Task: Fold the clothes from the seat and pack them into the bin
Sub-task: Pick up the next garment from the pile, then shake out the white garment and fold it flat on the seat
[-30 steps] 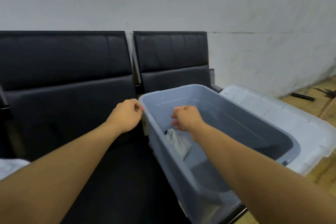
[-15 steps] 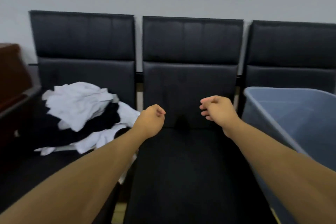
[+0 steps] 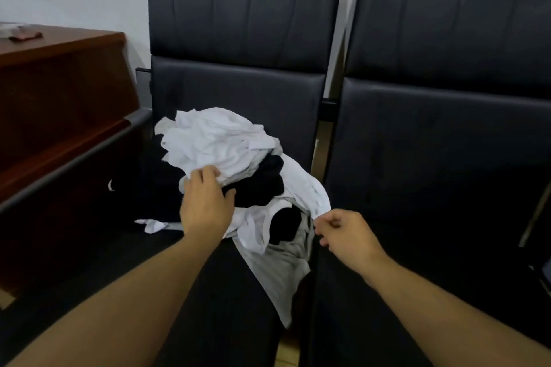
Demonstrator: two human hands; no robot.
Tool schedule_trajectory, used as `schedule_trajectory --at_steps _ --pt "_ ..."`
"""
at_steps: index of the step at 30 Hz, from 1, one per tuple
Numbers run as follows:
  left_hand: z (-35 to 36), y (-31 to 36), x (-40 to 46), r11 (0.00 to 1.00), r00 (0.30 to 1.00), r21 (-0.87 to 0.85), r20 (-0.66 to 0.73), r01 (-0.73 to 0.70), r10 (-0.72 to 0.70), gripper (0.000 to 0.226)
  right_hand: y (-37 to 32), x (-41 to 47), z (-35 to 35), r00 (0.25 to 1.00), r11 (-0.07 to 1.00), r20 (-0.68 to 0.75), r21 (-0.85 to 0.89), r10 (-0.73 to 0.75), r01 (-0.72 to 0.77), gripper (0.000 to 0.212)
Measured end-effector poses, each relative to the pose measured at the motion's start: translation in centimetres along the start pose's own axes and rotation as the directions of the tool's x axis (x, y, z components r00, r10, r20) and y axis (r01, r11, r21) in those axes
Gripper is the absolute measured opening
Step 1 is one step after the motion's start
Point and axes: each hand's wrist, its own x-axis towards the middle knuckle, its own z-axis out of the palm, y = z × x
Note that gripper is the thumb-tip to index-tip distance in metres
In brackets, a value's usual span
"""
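Observation:
A loose pile of clothes lies on the left black seat (image 3: 232, 322): crumpled white garments (image 3: 217, 140) on top, a black garment (image 3: 262, 185) in the middle, and a grey one (image 3: 286, 271) hanging over the seat's right edge. My left hand (image 3: 205, 202) rests on the pile, fingers stretched out onto the white cloth. My right hand (image 3: 346, 235) hovers with curled fingers right at the corner of a white garment (image 3: 316, 199); whether it pinches that corner is unclear. Only a bluish sliver at the far right edge (image 3: 547, 274) may be the bin.
A second black seat (image 3: 432, 217) stands to the right with nothing lying on it. A brown wooden cabinet (image 3: 59, 83) flanks the left seat, with the seat's dark armrest (image 3: 74, 158) beside it. A pale wall runs behind.
My view has swung left from the bin to the clothes pile. Both hands left the bin and reached forward; the left one now lies on the white cloth.

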Motion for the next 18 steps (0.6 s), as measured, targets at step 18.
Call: schedule_trajectory --at_steps 18 --pt "-9.8 2.6 2.9 0.911 0.849 -0.016 -0.369 -0.412 0.378 0.028 -5.8 -1.3 1.7 0.995 0.986 -0.001 0.130 -0.104 0.103 0.013"
